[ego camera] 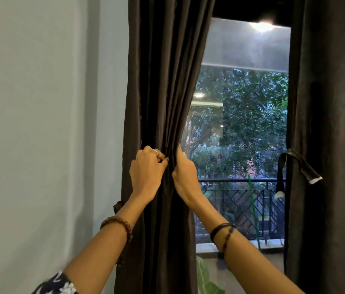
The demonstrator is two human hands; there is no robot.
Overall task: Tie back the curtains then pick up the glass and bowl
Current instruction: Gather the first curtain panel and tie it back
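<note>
A dark brown left curtain [163,81] hangs gathered into folds beside the window. My left hand [147,172] grips its folds from the left at mid height, and my right hand [185,177] clutches its right edge, so the cloth is bunched between the two. A second dark curtain [326,124] hangs at the right with a tie-back strap [301,164] dangling loose from it. A small bit of another strap [118,205] pokes out behind my left wrist. No glass or bowl is in view.
A pale grey wall [40,124] fills the left side. The window pane [243,128] shows trees and a black balcony railing [241,200] outside. A large green leaf [205,279] rises at the bottom centre.
</note>
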